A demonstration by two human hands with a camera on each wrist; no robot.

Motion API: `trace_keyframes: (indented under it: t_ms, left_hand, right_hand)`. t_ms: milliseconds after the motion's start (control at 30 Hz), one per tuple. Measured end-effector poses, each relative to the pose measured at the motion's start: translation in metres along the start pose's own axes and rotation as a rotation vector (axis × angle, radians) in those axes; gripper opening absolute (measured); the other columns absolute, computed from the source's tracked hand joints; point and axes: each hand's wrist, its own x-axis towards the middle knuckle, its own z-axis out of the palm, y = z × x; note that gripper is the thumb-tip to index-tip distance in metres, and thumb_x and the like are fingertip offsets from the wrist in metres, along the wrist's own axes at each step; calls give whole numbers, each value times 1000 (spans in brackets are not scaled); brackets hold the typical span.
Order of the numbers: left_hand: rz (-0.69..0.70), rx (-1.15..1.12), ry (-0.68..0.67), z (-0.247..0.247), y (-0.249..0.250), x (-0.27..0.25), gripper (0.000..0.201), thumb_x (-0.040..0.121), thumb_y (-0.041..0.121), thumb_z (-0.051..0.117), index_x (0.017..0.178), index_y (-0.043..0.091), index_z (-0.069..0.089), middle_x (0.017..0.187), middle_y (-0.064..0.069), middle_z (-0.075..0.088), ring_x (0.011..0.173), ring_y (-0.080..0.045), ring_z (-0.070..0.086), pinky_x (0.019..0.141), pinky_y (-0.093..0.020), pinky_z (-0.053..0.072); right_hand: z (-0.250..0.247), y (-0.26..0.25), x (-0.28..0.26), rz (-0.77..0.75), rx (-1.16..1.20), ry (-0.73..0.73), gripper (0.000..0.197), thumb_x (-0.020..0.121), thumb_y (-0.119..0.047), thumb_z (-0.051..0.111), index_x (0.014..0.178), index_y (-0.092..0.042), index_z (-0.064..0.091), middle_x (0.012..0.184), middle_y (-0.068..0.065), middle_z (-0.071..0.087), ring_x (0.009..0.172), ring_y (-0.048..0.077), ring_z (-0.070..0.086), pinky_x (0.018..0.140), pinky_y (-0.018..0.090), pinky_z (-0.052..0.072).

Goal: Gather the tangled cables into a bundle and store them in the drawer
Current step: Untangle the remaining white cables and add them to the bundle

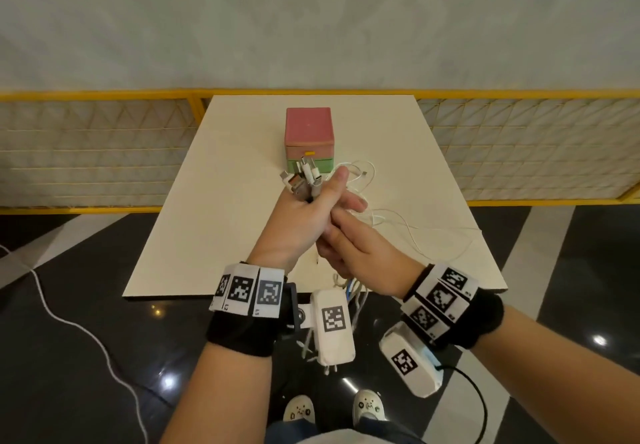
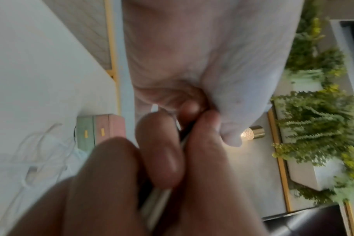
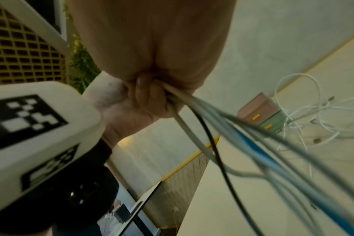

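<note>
Cream table (image 1: 242, 180) square-on, running from 6 o'clock toward 12. Yellow-framed mesh railing (image 1: 97, 153) left and right behind it, pale wall above, glossy dark floor (image 1: 86, 305) with light stripes below. Loose white cord (image 1: 69, 322) lying on floor at 8 o'clock. Potted greenery (image 2: 317, 121) visible in left wrist view.

Small drawer unit (image 1: 309, 140) at 12 o'clock on table, pink section over green, both yellow-handled drawers closed.

Left hand (image 1: 304, 215) raised over table centre, fist clamped around cables (image 1: 398, 222), connector ends (image 1: 304, 177) fanning out above fist toward 11 o'clock. Right hand (image 1: 360, 249) pressed against left at its 4 o'clock, fingers curled around same strands lower down; right wrist view confirms grey, blue and black strands (image 3: 222, 121) leaving the fist. Hands together, touching.

Remaining slack in white loops on table at 1 to 3 o'clock of hands, just beside drawer unit's right front corner, one strand trailing toward right table edge. Further ends hanging past near edge at 6 o'clock.

Bare tabletop at 9 o'clock of hands out to left edge.
</note>
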Motion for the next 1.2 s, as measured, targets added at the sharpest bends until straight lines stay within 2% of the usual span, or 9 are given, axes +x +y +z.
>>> trace_keyframes:
  t_ms: [100, 267, 367, 500, 700, 900, 1067, 1133, 1200]
  left_hand:
    - [20, -177, 40, 0, 1, 0, 56, 96, 48, 42, 56, 10, 43, 61, -16, 63, 82, -22, 74, 71, -27, 52]
    - [117, -455, 145, -13, 15, 5, 56, 102, 41, 35, 52, 16, 36, 50, 0, 37, 55, -24, 63, 92, -53, 53]
    - [135, -504, 176, -21, 22, 5, 55, 105, 37, 33, 54, 14, 34, 51, 0, 34, 45, -19, 51, 83, -48, 57]
    - [127, -535, 182, -28, 25, 6, 54, 104, 39, 33, 57, 13, 32, 52, 0, 34, 44, -16, 45, 69, -36, 56]
    - [98, -509, 212, -17, 20, 8, 56, 104, 38, 36, 53, 17, 32, 50, 2, 34, 45, -12, 29, 51, -22, 41]
    - [139, -595, 342, -36, 17, 17, 54, 103, 40, 39, 55, 19, 33, 57, 0, 29, 47, -9, 30, 49, -21, 37]
    - [96, -387, 389, -36, 9, 21, 58, 103, 43, 37, 50, 22, 44, 53, 6, 49, 58, -12, 50, 75, -32, 44]
    - [36, -174, 363, -32, 6, 22, 66, 103, 48, 32, 48, 25, 59, 66, 10, 69, 77, -8, 65, 92, -36, 43]
    - [8, 14, 285, -24, -1, 20, 65, 102, 52, 28, 60, 32, 72, 87, 15, 75, 96, 2, 65, 102, -31, 37]
  right_hand:
    - [-10, 3, -1, 6, -50, -10, 13, 102, -16, 31, 96, -14, 43, 62, -4, 38, 48, 7, 33, 42, 16, 32]
    - [-43, 28, -6, 28, -591, -125, 17, 100, -35, 34, 92, -21, 40, 72, 0, 54, 62, 7, 52, 62, 26, 46]
    - [-57, 66, -15, 148, -679, -151, 13, 100, -34, 33, 94, -23, 36, 76, 0, 57, 65, 5, 55, 64, 24, 45]
    - [-59, 109, -34, 293, -647, -180, 15, 101, -36, 28, 95, -24, 33, 77, 10, 62, 68, 17, 64, 68, 32, 52]
    - [-49, 128, -34, 334, -626, -200, 17, 100, -36, 34, 110, -23, 39, 70, 0, 46, 57, 13, 42, 59, 29, 45]
    - [-48, 151, -44, 505, -696, -235, 20, 100, -31, 36, 118, -22, 35, 90, 8, 61, 83, 29, 63, 78, 41, 54]
    - [-51, 139, -33, 568, -675, -326, 68, 94, -42, 50, 147, -22, 11, 138, 11, 47, 117, 22, 52, 103, 35, 39]
    - [-55, 120, -25, 537, -667, -309, 90, 86, -51, 57, 150, -26, -1, 148, 4, 31, 131, 20, 38, 111, 36, 30]
    - [-56, 91, -13, 415, -603, -199, 90, 84, -51, 61, 150, -27, 6, 146, -2, 31, 132, 13, 34, 113, 36, 27]
